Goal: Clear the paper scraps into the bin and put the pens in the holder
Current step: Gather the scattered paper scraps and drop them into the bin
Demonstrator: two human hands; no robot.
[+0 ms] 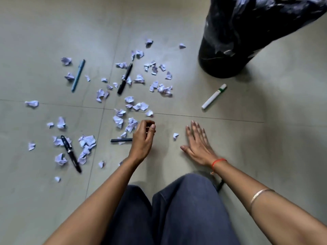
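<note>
Dark blue trousers (177, 209) fill the bottom centre of the frame, with both bare forearms reaching forward past them over a grey tiled floor (53, 32). On the right forearm sits a metal bangle (260, 195), and a red thread (218, 160) circles that wrist.

The right hand (196, 142) lies flat on the floor at centre right, fingers straight and slightly spread. The left hand (143, 138) hovers just left of centre with its fingers curled in toward the thumb; nothing shows between them. One small paper scrap (175, 135) lies on the floor between the two hands.

Behind the left hand a dark pen (121, 139) lies sideways, its right end hidden by the hand. Crumpled paper scraps (139, 106) are scattered across the left and middle of the frame, thickest just beyond the left hand, where they lie between it and the farther pens. Among them rest a black pen (71, 153) at lower left, touching scraps on both sides, another black pen (125, 79) in the upper middle, and a teal pen (78, 76) at upper left.

A white marker (214, 96) with a green band lies apart at centre right, clear of the scraps. The bin (230, 50), lined with a black bag, stands at upper right, just beyond the marker.
</note>
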